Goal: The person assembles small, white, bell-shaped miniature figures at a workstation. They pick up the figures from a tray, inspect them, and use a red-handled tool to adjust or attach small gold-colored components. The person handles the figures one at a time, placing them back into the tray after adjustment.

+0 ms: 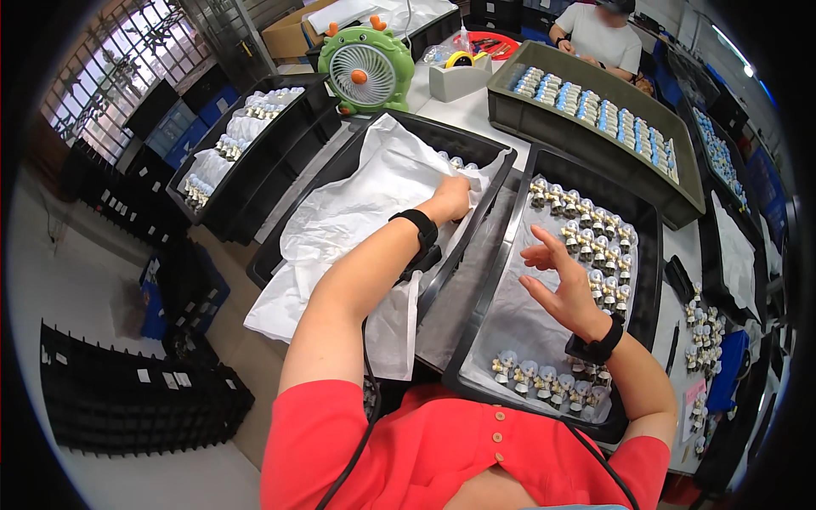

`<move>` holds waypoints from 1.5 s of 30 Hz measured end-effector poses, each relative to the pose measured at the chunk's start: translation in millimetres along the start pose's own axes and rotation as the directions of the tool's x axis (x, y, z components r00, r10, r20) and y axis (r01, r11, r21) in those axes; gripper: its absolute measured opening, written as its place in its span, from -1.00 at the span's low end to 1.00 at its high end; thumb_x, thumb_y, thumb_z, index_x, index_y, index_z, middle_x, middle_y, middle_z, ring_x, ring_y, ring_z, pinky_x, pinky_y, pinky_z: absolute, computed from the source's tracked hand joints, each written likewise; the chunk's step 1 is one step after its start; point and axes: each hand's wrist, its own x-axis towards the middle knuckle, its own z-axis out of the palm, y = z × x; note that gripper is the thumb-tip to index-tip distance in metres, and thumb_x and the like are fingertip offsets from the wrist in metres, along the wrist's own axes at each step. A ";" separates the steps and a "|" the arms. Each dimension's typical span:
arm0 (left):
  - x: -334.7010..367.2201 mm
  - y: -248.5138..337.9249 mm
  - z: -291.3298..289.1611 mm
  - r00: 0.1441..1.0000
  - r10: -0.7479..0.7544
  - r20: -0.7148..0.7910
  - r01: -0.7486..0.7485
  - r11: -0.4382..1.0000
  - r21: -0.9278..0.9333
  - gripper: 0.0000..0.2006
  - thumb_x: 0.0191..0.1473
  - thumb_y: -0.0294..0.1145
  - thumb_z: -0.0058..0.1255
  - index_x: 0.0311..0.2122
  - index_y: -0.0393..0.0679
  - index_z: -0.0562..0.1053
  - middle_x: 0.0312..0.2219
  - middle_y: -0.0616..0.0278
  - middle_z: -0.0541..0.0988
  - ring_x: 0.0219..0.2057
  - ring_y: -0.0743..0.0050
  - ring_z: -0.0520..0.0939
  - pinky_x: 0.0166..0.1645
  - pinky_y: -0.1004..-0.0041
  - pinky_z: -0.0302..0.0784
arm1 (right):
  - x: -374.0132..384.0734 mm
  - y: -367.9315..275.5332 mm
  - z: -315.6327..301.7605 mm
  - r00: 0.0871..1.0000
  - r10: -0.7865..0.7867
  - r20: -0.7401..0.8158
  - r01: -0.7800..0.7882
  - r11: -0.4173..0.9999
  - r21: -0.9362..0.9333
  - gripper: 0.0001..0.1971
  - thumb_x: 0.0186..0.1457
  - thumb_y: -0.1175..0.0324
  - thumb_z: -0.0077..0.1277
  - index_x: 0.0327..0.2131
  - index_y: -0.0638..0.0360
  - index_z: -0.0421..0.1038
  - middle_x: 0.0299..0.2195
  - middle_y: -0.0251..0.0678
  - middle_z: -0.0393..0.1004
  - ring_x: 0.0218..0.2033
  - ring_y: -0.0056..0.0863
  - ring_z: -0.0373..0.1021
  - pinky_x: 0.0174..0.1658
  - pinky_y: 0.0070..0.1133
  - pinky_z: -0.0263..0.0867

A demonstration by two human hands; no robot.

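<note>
My left hand point(451, 197) reaches into the far right corner of a black tray point(263, 265) lined with crumpled white paper point(344, 212). Its fingers are curled down by the paper's edge, and what they grip is hidden. Just beyond them, several small pale-haired figurines point(457, 161) show past the paper. Over a second black tray point(652, 255), my right hand point(561, 289) hovers with fingers and thumb apart, holding nothing. Beneath and beside it, figurines point(597, 255) stand in rows on white paper. Another group of figurines point(544, 382) fills the tray's near end.
A green fan point(367, 72) and a tape dispenser point(459, 78) stand behind the trays. To the left is a stacked black tray point(280, 140) of figurines. An olive bin point(586, 140) holds rows of blue-and-white parts. Across the table sits a person in white point(599, 38).
</note>
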 end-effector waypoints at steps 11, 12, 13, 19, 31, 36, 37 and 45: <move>16.8 -24.0 -24.8 0.978 0.053 -0.201 -0.084 0.985 -0.148 -0.54 -0.12 -0.33 0.10 -0.02 -0.11 0.39 -0.07 -0.06 0.41 -0.05 0.00 0.44 0.04 0.27 0.35 | -0.7 7.3 -0.9 0.997 0.053 0.062 -0.050 0.997 -0.050 -0.38 -0.06 0.50 0.09 0.12 0.11 0.11 -0.32 -0.26 0.47 -0.30 -0.44 0.41 -0.17 -0.54 0.32; 20.5 -29.0 -25.5 0.967 0.090 -0.237 -0.120 0.986 -0.118 -0.53 -0.10 -0.35 0.08 0.00 -0.09 0.36 -0.03 -0.04 0.37 -0.04 -0.01 0.42 0.04 0.26 0.35 | 0.1 8.6 -0.7 0.996 0.057 0.068 -0.054 0.997 -0.051 -0.38 -0.06 0.50 0.09 0.12 0.11 0.11 -0.32 -0.26 0.47 -0.30 -0.44 0.41 -0.17 -0.54 0.32; 23.6 -32.0 -24.2 0.967 0.061 -0.249 -0.093 0.989 -0.119 -0.54 -0.09 -0.36 0.08 0.00 -0.07 0.36 -0.03 -0.03 0.35 -0.04 -0.01 0.42 0.04 0.25 0.35 | 0.9 8.5 -0.1 0.996 0.060 0.063 -0.057 0.997 -0.049 -0.39 -0.06 0.50 0.09 0.11 0.11 0.13 -0.33 -0.26 0.47 -0.31 -0.45 0.42 -0.18 -0.55 0.32; 27.8 -26.2 -35.0 0.988 -0.007 -0.152 -0.005 0.997 -0.078 -0.62 -0.07 -0.35 0.07 -0.07 0.06 0.37 -0.10 0.04 0.33 -0.09 0.01 0.45 -0.02 0.22 0.39 | 1.3 11.7 -2.6 0.997 0.059 0.051 -0.054 0.994 -0.093 -0.62 -0.05 0.51 0.08 -0.08 0.19 0.35 -0.36 -0.26 0.49 -0.34 -0.46 0.43 -0.22 -0.57 0.34; 51.7 -21.8 -16.5 0.863 0.222 -0.454 -0.227 0.973 0.043 -0.90 -0.09 -0.38 -0.05 -0.44 -0.12 0.46 -0.45 0.03 0.51 -0.39 -0.01 0.57 -0.31 0.16 0.48 | 44.3 -24.1 -22.8 0.955 -0.015 0.295 0.098 0.958 -0.268 -0.81 -0.06 0.49 0.08 -0.29 0.21 0.46 -0.38 -0.19 0.50 -0.35 -0.28 0.45 -0.27 -0.52 0.35; 50.3 -26.5 -28.4 0.848 0.064 -0.526 -0.082 0.997 -0.012 -0.88 -0.08 -0.37 -0.06 -0.43 -0.14 0.47 -0.55 -0.03 0.55 -0.43 -0.05 0.59 -0.32 0.16 0.51 | 120.4 -37.5 0.1 0.947 -0.128 0.295 0.210 0.941 -0.266 -0.83 -0.01 0.42 0.02 -0.29 0.21 0.45 -0.38 -0.17 0.47 -0.31 -0.22 0.42 -0.19 -0.45 0.30; 49.3 -21.3 -31.6 0.851 0.070 -0.521 -0.092 0.996 -0.018 -0.88 -0.08 -0.39 -0.06 -0.43 -0.15 0.47 -0.54 -0.03 0.55 -0.42 -0.04 0.60 -0.33 0.17 0.51 | 131.3 -35.5 2.1 0.950 -0.131 0.282 0.213 0.934 -0.286 -0.82 -0.01 0.39 0.02 -0.29 0.21 0.45 -0.37 -0.16 0.47 -0.31 -0.21 0.41 -0.17 -0.44 0.29; 41.3 -15.1 -39.6 0.838 0.014 -0.545 -0.116 0.982 -0.152 -0.87 -0.06 -0.42 -0.07 -0.43 -0.23 0.46 -0.51 -0.10 0.55 -0.39 -0.08 0.60 -0.30 0.15 0.52 | 187.2 48.6 25.9 0.997 0.009 0.071 0.049 0.639 -0.768 -0.57 -0.13 0.20 0.10 -0.16 0.18 0.35 -0.36 -0.22 0.50 -0.28 -0.21 0.42 -0.10 -0.33 0.16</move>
